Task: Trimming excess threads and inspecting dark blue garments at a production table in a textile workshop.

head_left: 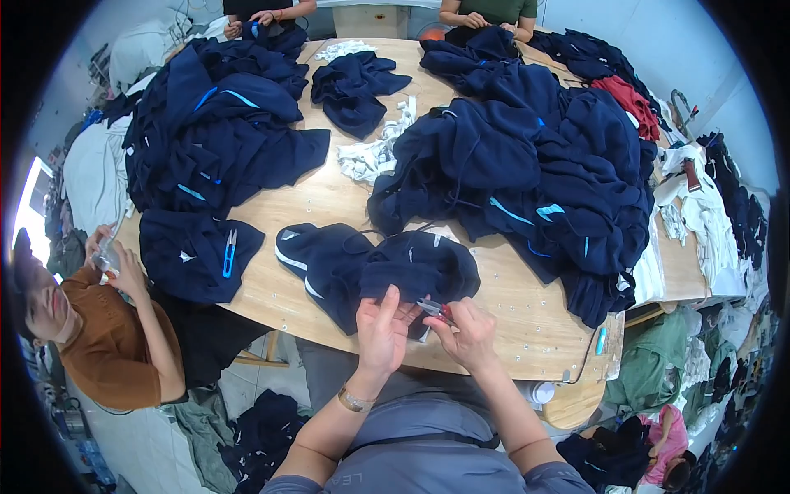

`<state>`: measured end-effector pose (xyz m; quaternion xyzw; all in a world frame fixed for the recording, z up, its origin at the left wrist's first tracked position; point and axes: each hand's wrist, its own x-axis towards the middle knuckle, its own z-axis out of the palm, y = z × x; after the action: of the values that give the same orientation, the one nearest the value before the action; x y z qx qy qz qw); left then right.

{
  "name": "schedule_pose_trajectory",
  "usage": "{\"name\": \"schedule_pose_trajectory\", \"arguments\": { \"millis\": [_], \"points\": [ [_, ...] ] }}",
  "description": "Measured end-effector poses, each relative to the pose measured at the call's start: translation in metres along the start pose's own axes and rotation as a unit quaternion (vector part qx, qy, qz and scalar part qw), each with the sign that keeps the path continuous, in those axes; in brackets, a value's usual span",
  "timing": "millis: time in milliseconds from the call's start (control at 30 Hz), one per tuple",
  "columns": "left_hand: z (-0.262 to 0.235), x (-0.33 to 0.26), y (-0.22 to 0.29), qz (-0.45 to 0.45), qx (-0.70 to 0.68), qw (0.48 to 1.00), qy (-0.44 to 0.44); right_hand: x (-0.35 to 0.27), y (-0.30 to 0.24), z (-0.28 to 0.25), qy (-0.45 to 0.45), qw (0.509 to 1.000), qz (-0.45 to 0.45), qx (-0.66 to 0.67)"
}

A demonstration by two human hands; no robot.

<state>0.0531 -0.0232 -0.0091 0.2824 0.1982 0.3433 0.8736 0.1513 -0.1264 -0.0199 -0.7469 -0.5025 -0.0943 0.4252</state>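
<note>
In front of me at the table edge lies a navy garment (333,267) with white stripes at its left. My left hand (381,337) pinches its near, thick folded band between thumb and fingers. My right hand (467,333) is closed around small red-handled thread snips (436,310). Their metal blades point left, close to my left fingertips and the cloth. Whether the blades touch a thread is too small to tell.
Big navy garment piles rise at left (222,115) and right (527,165). Blue thread snips (229,253) lie on a navy piece at left. White cloth scraps (366,159) sit mid-table. A co-worker in brown (111,354) sits left; two more people work across the table.
</note>
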Motion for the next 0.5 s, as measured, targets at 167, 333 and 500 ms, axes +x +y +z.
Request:
{"name": "schedule_pose_trajectory", "arguments": {
  "millis": [167, 333, 500],
  "points": [
    [0.0001, -0.0014, -0.0043, 0.007, 0.004, 1.0, -0.005, 0.0008, 0.0022, 0.0002, -0.003, 1.0, -0.022, -0.012],
    [-0.0008, -0.0029, -0.0063, 0.015, 0.027, 1.0, 0.002, 0.0042, 0.0013, -0.0006, -0.011, 1.0, -0.024, -0.012],
    [0.0065, -0.0036, -0.0022, 0.012, 0.021, 1.0, -0.009, 0.0053, 0.0042, 0.0022, 0.014, 0.999, -0.03, 0.033]
  ]
}}
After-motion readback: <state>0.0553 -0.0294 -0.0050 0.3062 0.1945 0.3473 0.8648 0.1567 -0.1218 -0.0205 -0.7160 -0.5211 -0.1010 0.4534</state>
